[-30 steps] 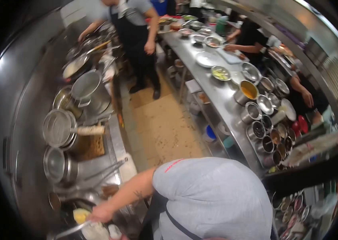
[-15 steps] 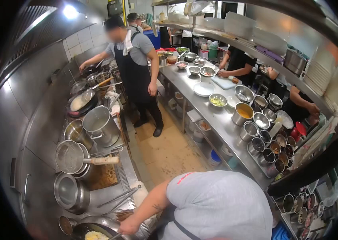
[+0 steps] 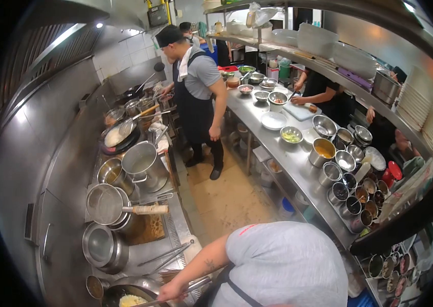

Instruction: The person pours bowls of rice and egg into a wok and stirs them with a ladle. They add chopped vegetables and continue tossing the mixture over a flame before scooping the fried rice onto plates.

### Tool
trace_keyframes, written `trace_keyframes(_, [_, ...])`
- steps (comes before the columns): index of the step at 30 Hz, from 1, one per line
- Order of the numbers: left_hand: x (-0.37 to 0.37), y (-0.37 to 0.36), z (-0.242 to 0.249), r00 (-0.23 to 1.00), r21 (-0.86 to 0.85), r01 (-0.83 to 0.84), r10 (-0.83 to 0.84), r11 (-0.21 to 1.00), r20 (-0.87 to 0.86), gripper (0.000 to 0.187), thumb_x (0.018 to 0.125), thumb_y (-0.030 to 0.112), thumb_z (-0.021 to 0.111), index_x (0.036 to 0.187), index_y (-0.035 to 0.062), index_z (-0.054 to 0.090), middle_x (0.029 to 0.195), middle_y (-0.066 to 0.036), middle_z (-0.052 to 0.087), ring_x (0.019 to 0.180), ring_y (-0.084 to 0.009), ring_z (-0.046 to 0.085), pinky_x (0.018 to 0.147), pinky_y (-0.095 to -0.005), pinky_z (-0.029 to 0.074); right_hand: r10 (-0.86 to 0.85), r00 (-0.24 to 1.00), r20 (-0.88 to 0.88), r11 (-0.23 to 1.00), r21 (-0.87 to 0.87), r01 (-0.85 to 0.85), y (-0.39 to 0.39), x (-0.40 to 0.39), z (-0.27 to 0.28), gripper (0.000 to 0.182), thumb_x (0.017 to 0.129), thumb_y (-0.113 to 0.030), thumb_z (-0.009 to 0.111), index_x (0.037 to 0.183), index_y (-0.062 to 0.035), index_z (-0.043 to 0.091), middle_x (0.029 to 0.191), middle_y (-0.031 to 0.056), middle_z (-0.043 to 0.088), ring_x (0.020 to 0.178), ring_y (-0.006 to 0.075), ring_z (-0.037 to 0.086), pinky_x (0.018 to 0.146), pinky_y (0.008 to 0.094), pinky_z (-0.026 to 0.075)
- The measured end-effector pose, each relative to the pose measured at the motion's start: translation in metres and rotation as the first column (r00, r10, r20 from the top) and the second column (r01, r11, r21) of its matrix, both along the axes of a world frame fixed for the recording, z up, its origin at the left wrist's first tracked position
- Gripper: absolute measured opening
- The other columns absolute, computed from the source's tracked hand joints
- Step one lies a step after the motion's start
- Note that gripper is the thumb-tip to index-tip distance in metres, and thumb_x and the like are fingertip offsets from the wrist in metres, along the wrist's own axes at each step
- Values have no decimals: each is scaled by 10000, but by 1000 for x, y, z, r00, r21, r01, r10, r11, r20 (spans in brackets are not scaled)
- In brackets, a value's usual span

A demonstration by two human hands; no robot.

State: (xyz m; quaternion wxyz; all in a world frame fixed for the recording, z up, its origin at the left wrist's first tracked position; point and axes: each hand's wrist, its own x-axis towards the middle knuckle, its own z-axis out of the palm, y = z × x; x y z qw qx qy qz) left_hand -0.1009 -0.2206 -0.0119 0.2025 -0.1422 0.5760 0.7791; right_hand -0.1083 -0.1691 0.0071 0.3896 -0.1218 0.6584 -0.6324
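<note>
My right hand (image 3: 173, 289) reaches in from the grey-sleeved arm at the bottom and is closed round the long metal handle (image 3: 198, 284) of a cooking utensil. The utensil's working end lies at or beyond the lower frame edge, so its kind is hidden. Below the handle is a dark wok (image 3: 110, 293) with pale yellow food (image 3: 132, 300), perhaps egg, in it. Beside the hand lie a bristle brush (image 3: 171, 276) and long metal tongs or rods (image 3: 168, 256). A small metal pot (image 3: 96, 287) stands left of the wok. My left hand does not show.
Along the stove stand a lidded-looking metal pot (image 3: 100, 245), a wooden-handled strainer (image 3: 105, 203) and a tall stockpot (image 3: 141, 159). A co-worker (image 3: 196, 92) stands in the aisle. Metal bowls and sauce pots (image 3: 352, 204) crowd the right-hand counter (image 3: 262, 138); other people work behind it.
The camera view has shifted, moving the scene rightward. My right hand stays closed on the handle near the wok, with more of the handle showing behind it. The aisle co-worker's far arm is drawn in.
</note>
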Motion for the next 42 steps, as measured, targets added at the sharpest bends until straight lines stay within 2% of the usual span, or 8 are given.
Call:
trace_keyframes(6, [-6,14,-4,998,17,67,-67,998,-21,537,922,319,459,1336,-21,430,1270,-188,561,1180,-352,544,1011,-539,416,-101,898,428,993,-8,116,-5,-19,-38,445,991,-422,367,901,-5,493,628,130,509,496,266,537,488,420,488])
trace_keyframes(14, [5,69,5,977,43,208,-205,977,-56,548,916,316,459,1348,-20,420,1283,-188,552,1188,-354,536,1025,-543,400,-399,888,227,915,167,368,103,27,-86,537,994,-463,394,875,12,615,774,171,633,831,329,650,645,492,498])
trace_keyframes(16, [13,82,9,972,60,232,-229,971,-60,551,915,315,459,1351,-20,417,1287,-188,550,1190,-354,535,1029,-544,396,-487,665,-566,692,214,689,150,59,-159,520,974,-453,459,836,7,660,824,138,671,817,309,644,703,455,497])
trace_keyframes(22, [60,102,-11,975,128,222,-219,967,-32,560,911,313,459,1361,-19,409,1297,-188,544,1196,-356,529,1040,-547,384,-388,917,94,892,-212,399,237,259,-87,504,987,-403,482,1352,-57,511,1393,130,496,1293,237,448,1071,344,346])
trace_keyframes(27, [114,100,-53,991,178,119,-129,977,43,568,908,311,459,1368,-18,402,1305,-189,538,1201,-357,525,1049,-549,375,-292,941,-173,929,-287,236,276,340,-6,509,1027,-429,343,1402,-112,476,1572,93,206,1459,256,120,1166,400,97])
trace_keyframes(33, [203,54,-94,987,230,-94,60,969,148,578,905,308,460,1378,-17,394,1315,-189,532,1208,-358,520,1060,-552,363,-193,950,-245,977,-135,164,302,371,-23,581,1029,-480,200,1480,-142,342,1582,62,185,1470,262,85,1162,459,-6])
trace_keyframes(37, [265,12,-106,958,258,-240,187,936,216,584,902,307,460,1384,-16,388,1321,-189,527,1212,-359,516,1067,-554,355,-78,962,-261,993,-102,52,298,368,-84,613,1013,-535,144,1509,-196,267,1585,72,170,1469,247,92,1164,465,-5])
trace_keyframes(42, [313,-36,-106,930,296,-350,292,889,225,593,899,305,460,1392,-15,382,1330,-189,522,1217,-360,512,1076,-557,345,-37,989,141,995,-81,49,276,342,-171,650,1009,-546,177,1350,-112,520,1442,173,429,1350,310,371,1109,381,277])
